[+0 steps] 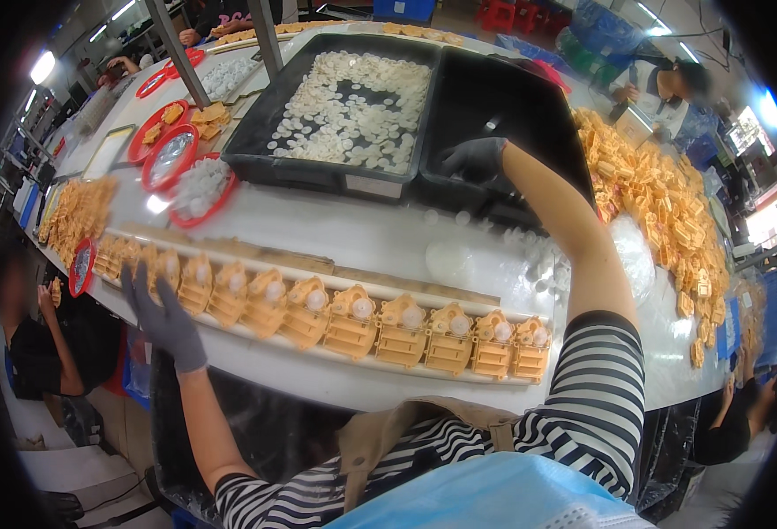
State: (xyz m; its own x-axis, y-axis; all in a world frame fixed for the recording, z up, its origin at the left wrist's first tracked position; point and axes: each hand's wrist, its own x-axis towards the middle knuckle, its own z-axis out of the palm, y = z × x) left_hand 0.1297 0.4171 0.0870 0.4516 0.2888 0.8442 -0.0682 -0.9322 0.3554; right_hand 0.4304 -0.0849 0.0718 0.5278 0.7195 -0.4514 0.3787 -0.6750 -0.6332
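Note:
My left hand [166,322], in a grey glove, is spread open at the left part of a long row of yellow-orange plastic housings [351,323]. The housings stand side by side along a pale rail, and many carry a round, whitish translucent disc [362,308] near the top. My right hand [475,160], also gloved in grey, reaches into the right side of a black two-part tray [336,179]. Its fingers are dark against the dark tray, so what they hold, if anything, cannot be made out. A small white piece [492,125] lies just beyond that hand.
White discs [353,101] cover the tray's left side. Yellow-orange parts are heaped at right [662,212] and far left [75,216]. Red-rimmed dishes [169,159] stand at left, near metal posts [177,53]. Clear plastic bags [631,260] lie at right. Other people sit around the table.

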